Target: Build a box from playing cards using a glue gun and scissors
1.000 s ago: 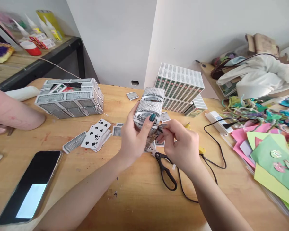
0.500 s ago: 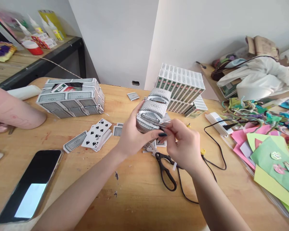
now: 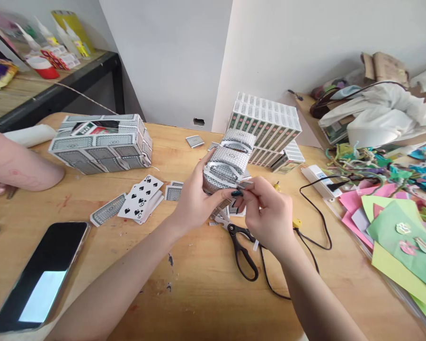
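Note:
My left hand (image 3: 195, 196) is wrapped round a small structure of folded playing cards (image 3: 230, 158), their grey patterned backs outward, held tilted above the table. My right hand (image 3: 268, 206) pinches a folded card piece (image 3: 246, 184) at the structure's near right edge; its fingertips partly hide it. Beneath my hands lie black-handled scissors (image 3: 243, 251), with card pieces around their blades. Left of my hands is a loose pile of playing cards (image 3: 142, 199), a six of spades face up on top. A larger box built of folded cards (image 3: 99, 144) stands at the back left.
Stacked card packs (image 3: 266, 123) stand behind my hands. A phone (image 3: 40, 274) and a pink cylinder (image 3: 21, 161) are at left. To the right are a power strip (image 3: 319, 180) with black cable, coloured paper (image 3: 394, 237) and a white bag (image 3: 379, 113).
The view has shifted slightly, so the table things appear a little further left. The card structure has turned slightly in my left hand. Both hands keep their hold.

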A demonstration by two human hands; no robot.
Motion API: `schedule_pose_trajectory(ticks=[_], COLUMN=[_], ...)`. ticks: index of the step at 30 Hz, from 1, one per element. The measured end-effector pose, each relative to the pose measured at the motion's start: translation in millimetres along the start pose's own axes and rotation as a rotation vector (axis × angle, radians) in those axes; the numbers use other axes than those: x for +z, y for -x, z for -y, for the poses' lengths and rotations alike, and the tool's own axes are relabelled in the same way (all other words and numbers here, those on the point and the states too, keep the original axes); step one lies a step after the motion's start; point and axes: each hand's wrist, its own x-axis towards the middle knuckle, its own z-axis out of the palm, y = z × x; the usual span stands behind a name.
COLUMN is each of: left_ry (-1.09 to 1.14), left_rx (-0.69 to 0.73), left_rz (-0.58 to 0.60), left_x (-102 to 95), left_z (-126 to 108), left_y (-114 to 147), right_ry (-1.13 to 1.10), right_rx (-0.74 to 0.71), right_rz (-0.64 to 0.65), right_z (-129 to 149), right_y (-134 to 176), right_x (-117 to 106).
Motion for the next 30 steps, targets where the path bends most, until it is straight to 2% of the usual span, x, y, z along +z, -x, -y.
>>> schedule_pose_trajectory(ticks=[12,23,27,30], left_ry=[-0.015,-0.016,0.016,0.063], left_rx=[-0.009,-0.004,-0.017,-0.021], left_rz=[-0.025,-0.003,-0.025,-0.126], left_x=[2.1,4.5,4.8,1.1], left_z=[-2,-2,-5,-4], left_y=[1,3,2,-3], right_ry=[-0.041,0.019,-0.116,-0.291], right_rx=[0.016,0.035,0.089,0.101], right_rz=[-0.05,-0.069,-0.036,0.071], right_z=[0,-3,-4,-4], right_y=[0,0,-3,-12], right_x=[6,8,7,8])
